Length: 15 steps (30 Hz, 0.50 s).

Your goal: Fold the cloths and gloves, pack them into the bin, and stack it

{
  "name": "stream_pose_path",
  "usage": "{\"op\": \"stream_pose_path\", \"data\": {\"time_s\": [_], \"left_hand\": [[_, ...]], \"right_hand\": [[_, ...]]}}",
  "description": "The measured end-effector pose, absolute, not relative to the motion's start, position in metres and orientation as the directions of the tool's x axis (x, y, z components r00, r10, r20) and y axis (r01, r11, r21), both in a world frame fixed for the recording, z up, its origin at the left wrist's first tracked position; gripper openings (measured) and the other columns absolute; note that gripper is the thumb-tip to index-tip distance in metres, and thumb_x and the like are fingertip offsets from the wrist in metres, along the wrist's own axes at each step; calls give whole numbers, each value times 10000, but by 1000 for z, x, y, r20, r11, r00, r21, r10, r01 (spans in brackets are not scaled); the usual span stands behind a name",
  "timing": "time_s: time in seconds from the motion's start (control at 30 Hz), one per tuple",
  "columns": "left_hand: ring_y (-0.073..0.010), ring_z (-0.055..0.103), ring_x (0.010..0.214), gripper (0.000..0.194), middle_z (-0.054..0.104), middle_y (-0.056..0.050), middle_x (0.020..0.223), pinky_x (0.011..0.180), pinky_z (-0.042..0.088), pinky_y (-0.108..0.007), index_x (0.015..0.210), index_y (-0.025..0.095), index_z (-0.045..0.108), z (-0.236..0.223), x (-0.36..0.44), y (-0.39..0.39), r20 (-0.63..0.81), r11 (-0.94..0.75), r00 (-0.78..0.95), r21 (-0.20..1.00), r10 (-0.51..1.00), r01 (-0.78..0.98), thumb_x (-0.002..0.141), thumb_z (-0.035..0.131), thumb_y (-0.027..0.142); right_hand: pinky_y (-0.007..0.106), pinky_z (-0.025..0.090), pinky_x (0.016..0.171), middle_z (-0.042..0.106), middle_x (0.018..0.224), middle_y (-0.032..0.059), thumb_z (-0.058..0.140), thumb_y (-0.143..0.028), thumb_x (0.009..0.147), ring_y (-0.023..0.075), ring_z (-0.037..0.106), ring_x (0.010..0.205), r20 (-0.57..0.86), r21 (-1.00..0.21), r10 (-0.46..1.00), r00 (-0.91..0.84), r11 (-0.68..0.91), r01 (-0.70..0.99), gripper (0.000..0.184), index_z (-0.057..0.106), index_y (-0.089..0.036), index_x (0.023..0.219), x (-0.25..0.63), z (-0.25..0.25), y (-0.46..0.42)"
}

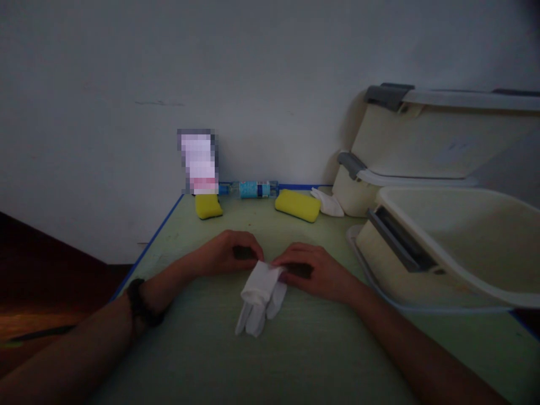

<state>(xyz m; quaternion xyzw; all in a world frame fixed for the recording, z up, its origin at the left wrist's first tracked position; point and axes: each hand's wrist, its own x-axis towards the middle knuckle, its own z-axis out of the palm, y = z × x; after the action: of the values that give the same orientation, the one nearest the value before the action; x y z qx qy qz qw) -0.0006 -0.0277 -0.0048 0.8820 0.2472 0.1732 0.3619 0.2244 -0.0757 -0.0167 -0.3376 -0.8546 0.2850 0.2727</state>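
A white glove (262, 284) lies on the green tabletop, its cuff folded over and its fingers pointing toward me. My left hand (230, 251) pinches the glove's far edge between thumb and fingertips. On the right side of that same edge, my right hand (314, 269) is closed, thumb and fingers pressed on the fabric. Parts of the glove under the fingertips are hidden. A dark bracelet (142, 302) circles my left wrist.
Against the wall lie a clear bottle with a blue label (254, 189), two yellow sponges (297, 205) (208, 206) and a white cloth item (328, 202). A phone-like screen (199, 160), pixelated, leans at back left. Cream storage bins (447, 140) with grey handles fill the right side.
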Motion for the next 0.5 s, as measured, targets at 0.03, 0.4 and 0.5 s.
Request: {"op": "stream_pose_path", "data": {"time_s": [0.03, 0.4, 0.5], "left_hand": [[-122, 571, 761, 110, 615, -24, 817, 714, 436, -242, 839, 162, 607, -5, -1, -28, 111, -604, 811, 726, 575, 328, 772, 558, 235], [-127, 566, 787, 105, 601, -34, 835, 742, 441, -259, 827, 150, 601, -6, 0, -28, 118, -566, 831, 783, 543, 259, 762, 571, 227], [-126, 556, 821, 100, 587, -39, 868, 769, 429, -265, 845, 153, 601, -4, 0, -28, 127, -592, 854, 771, 505, 236, 779, 526, 165]], "right_hand": [[270, 430, 703, 594, 817, 19, 589, -289, 757, 128, 536, 760, 257, -659, 739, -623, 605, 447, 264, 609, -221, 1012, 224, -17, -76], [253, 424, 754, 514, 911, 24, 467, -28, 767, 109, 524, 850, 330, -704, 726, -603, 615, 355, 277, 640, -217, 873, 224, -21, -74], [243, 425, 717, 504, 929, 26, 432, -1, 760, 104, 519, 830, 317, -686, 706, -634, 632, 361, 341, 662, -229, 867, 226, -23, -74]]}}
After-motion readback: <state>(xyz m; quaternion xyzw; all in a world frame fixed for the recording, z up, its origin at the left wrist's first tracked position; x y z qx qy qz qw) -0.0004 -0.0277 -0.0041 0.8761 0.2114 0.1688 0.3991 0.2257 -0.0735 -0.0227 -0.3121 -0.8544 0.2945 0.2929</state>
